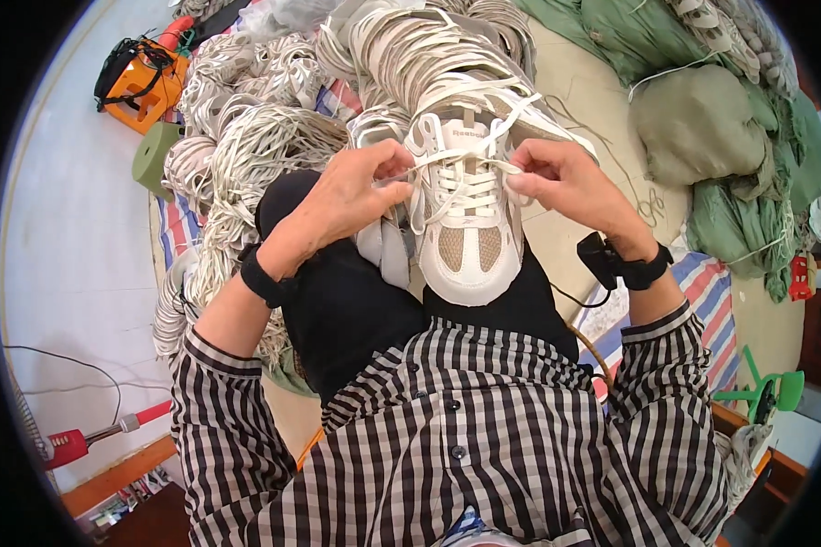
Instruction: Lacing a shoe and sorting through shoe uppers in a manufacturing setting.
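A white and beige sneaker (468,278) rests on my lap, toe toward me, its tongue standing up at the far end. Cream shoelaces (472,190) cross its front, with a crossing or knot near the top of the lacing and a loop hanging down on the left side. My left hand (348,190) pinches the lace at the shoe's left edge. On the right edge, my right hand (575,182) pinches the other side of the lace between thumb and fingers. The lace stretches between both hands over the tongue.
Long bundles of similar shoe uppers (410,55) lie just beyond the sneaker. More piled uppers with loose laces (265,141) are at the left. Green sacks (702,123) sit far right. An orange plastic item (146,96) and a green roll (153,159) stand at far left.
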The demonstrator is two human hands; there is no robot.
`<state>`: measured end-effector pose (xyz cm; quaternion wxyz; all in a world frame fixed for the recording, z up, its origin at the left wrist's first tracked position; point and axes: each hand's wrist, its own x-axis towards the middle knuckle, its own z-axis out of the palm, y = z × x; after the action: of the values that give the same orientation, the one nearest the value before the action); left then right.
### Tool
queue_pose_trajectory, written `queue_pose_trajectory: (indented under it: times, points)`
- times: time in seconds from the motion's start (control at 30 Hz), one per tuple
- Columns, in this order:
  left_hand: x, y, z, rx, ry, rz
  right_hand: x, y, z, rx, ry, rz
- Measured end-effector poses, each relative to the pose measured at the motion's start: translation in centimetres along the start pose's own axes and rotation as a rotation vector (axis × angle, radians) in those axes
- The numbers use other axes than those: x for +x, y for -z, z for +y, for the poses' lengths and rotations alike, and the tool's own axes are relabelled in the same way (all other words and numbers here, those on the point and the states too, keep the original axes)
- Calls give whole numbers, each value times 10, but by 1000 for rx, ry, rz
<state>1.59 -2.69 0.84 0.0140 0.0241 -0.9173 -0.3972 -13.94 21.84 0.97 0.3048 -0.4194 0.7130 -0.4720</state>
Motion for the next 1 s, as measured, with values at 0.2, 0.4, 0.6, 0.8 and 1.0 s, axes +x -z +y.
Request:
queue_pose_trajectory:
  times: [0.2, 0.4, 0.6, 0.8, 1.0]
  points:
    - [7, 6, 7, 35, 61, -113, -14, -2, -10, 46, -50, -47]
    - [10, 32, 2, -119, 35, -35, -23, -15, 12, -768, 207, 135]
    - [4, 39, 19, -180, 159, -172, -5, -22, 15, -742, 293, 516]
    - [-7, 41, 2, -389, 245, -210, 5, -22, 0, 204, 184, 713]
    - [-32, 64, 1, -564, 349, -189, -1, -26, 5, 383, 61, 755]
